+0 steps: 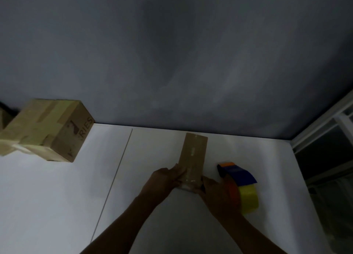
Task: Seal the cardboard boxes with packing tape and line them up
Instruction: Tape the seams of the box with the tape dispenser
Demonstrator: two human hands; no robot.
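A narrow brown cardboard box lies on the white table, a strip of clear tape along its top. My left hand grips the near left end of that box, where shiny tape wraps the end. My right hand is at the near right corner of the box; its fingertips look curled there, but what they hold is hidden. A tape dispenser, blue and orange with a yellowish roll, stands on the table just right of my right hand. A bigger taped box sits far left.
The grey wall rises right behind the table's far edge. A window frame borders the table on the right. Another box corner shows at the far left edge. A seam runs across the tabletop.
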